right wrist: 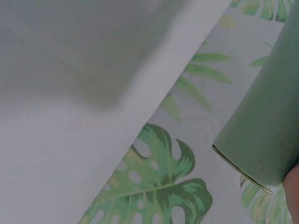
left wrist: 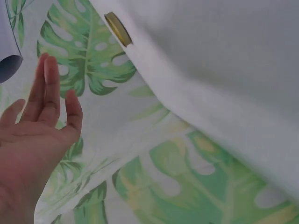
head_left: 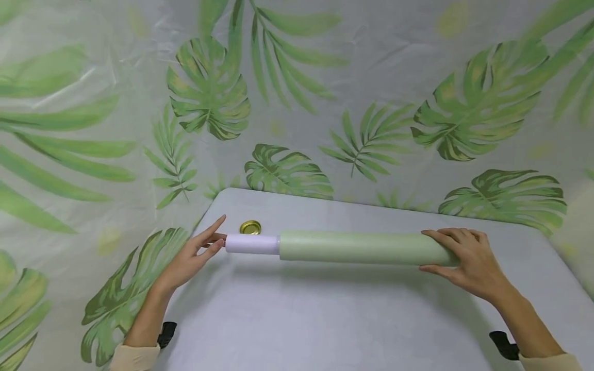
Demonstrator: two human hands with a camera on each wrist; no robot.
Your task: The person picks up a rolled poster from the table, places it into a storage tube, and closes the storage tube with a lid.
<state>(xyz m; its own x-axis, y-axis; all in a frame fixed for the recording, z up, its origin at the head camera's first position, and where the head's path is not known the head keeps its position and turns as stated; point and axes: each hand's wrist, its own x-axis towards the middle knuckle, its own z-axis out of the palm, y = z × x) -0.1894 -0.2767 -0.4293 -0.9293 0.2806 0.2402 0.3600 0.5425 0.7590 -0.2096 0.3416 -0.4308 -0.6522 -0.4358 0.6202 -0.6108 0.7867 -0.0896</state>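
Note:
A long pale green tube is held level above the table by my right hand, which grips it round its right end. In the right wrist view, that end of the green tube shows a thin gold rim, with only a bit of the hand at the frame's edge. A narrower lavender tube sticks out of the green one's left end. My left hand is beside the lavender tube's end, fingers extended and holding nothing. From the left wrist, the lavender tube's open end appears past the fingertips.
A round gold lid lies on the white table behind the lavender tube. Leaf-printed sheeting hangs behind the table and along its sides. Dark straps show at the wrists by the beige sleeves.

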